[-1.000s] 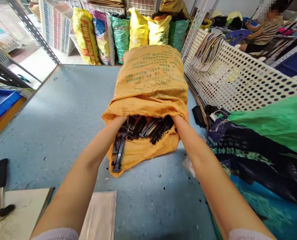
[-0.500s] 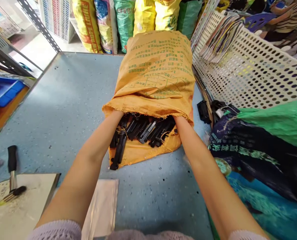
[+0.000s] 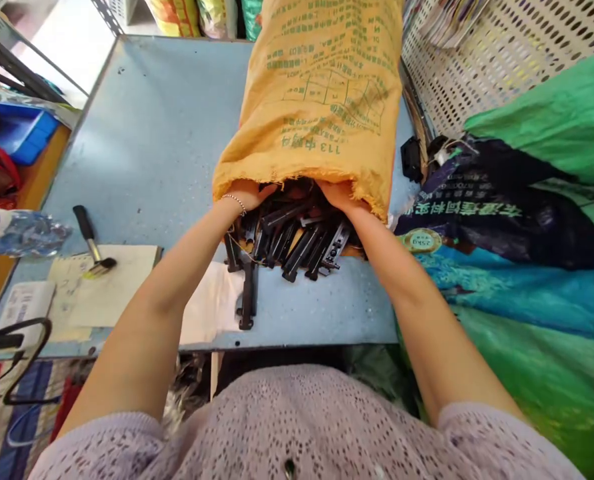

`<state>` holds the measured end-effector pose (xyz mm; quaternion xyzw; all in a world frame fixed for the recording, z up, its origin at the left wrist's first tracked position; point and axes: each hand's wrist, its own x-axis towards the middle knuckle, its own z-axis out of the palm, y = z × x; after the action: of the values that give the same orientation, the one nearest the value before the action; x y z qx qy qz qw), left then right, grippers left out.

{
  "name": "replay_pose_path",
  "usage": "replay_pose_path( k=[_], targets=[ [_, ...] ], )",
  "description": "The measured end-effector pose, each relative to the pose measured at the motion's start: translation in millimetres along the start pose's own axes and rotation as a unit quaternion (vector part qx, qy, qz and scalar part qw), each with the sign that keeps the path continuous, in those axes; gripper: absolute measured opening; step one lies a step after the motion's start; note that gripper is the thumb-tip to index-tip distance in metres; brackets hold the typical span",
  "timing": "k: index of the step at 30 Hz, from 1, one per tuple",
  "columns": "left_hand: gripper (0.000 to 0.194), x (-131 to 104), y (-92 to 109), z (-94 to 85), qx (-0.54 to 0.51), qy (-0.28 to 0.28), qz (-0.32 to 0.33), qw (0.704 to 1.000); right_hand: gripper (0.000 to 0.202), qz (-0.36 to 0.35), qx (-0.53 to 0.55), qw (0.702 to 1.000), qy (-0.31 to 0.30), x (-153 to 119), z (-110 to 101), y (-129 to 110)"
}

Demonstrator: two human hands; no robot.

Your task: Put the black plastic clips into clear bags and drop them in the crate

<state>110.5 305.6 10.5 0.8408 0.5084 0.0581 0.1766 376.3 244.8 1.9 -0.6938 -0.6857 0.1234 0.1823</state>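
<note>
An orange woven sack (image 3: 321, 87) with green print lies on the blue table, its frayed mouth facing me. Many black, bar-shaped plastic parts (image 3: 297, 247) spill from the mouth onto the tabletop. Inside the left side of the opening is my left hand (image 3: 249, 193), a beaded bracelet at its wrist; the thumb shows, but the sack hides the other fingers. My right hand (image 3: 337, 195) reaches in at the right side, above the parts, with its fingertips hidden. What either hand grips, if anything, cannot be seen. One black part (image 3: 247, 297) lies nearest the table's front edge.
On the left, a black-handled brush (image 3: 93, 240) rests on papers (image 3: 121, 280), near a plastic bottle (image 3: 27, 233) and a blue tray (image 3: 29, 137). Filled sacks (image 3: 501, 200) crowd the right side, beneath a perforated white crate (image 3: 507, 60).
The sack's mouth has come nearer the table's front edge, and more black parts lie outside it. Both hands show more at the opening now. The view has tilted down.
</note>
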Motion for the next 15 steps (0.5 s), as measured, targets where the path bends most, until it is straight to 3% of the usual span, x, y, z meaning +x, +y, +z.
replay_pose_path(
  k=[2, 4, 6, 8, 10, 12, 15],
  targets=[
    [0.061, -21.6, 1.1, -9.7, 0.009, -0.051, 0.001, 0.999, 0.049, 0.029, -0.007, 0.999, -0.016, -9.6, 3.5, -5.1],
    [0.056, -56.6, 4.5, -23.6, 0.015, -0.061, 0.011, 0.998, 0.055, 0.037, -0.014, 0.999, -0.024, -31.2, 0.5, -9.1],
    [0.052, -107.7, 12.3, -34.4, 0.019, -0.027, 0.025, 0.999, 0.056, 0.0, -0.012, 1.0, 0.0, -69.1, -5.9, -17.0],
    [0.049, -167.6, 24.8, -33.3, 0.019, -0.006, 0.006, 1.0, 0.052, -0.063, -0.001, 0.997, 0.036, -120.1, -8.3, -32.2],
    [0.051, -222.4, 38.6, -15.3, 0.013, -0.036, -0.061, 0.997, 0.05, -0.099, -0.001, 0.994, 0.037, -173.0, 0.4, -52.0],
    [0.063, -259.2, 48.4, 15.2, 0.003, -0.059, -0.103, 0.993, 0.052, -0.105, -0.038, 0.994, 0.011, -212.4, 20.1, -68.0],
    [0.084, -276.1, 48.1, 60.2, -0.077, -0.031, -0.115, 0.99, 0.049, -0.083, -0.101, 0.991, 0.007, -225.3, 52.0, -68.8]
  ],
)
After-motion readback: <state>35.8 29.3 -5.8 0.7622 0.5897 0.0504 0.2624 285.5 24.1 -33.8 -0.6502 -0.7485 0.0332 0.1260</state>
